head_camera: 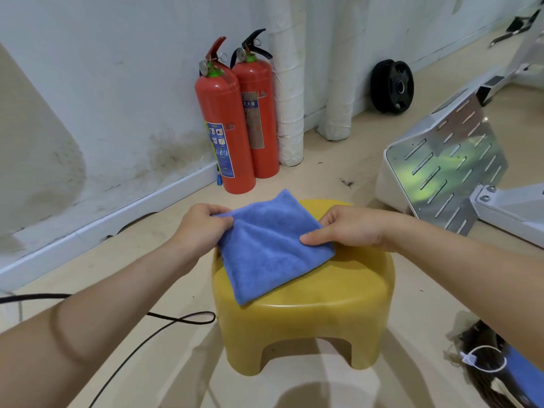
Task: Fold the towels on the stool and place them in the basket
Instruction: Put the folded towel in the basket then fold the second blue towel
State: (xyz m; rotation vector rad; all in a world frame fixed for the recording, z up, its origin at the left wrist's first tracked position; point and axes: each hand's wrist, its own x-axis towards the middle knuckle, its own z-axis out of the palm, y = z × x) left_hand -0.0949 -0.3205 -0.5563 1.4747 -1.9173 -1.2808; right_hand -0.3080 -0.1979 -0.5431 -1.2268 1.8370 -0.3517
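The blue towel (273,251) lies folded small on the yellow stool (306,325), the left hand (200,228) pinching its left corner and the right hand (348,228) pinching its right edge, so I'd judge the folding nearly done and the move to the basket not yet made.

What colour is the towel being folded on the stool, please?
The towel is plain blue, with no pattern; it lies on the yellow stool, seen in the head view.

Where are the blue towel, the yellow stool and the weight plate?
blue towel (273,254), head view, middle of the cloth
yellow stool (323,316), head view, bare front of seat
weight plate (389,83), head view, black face beside hub
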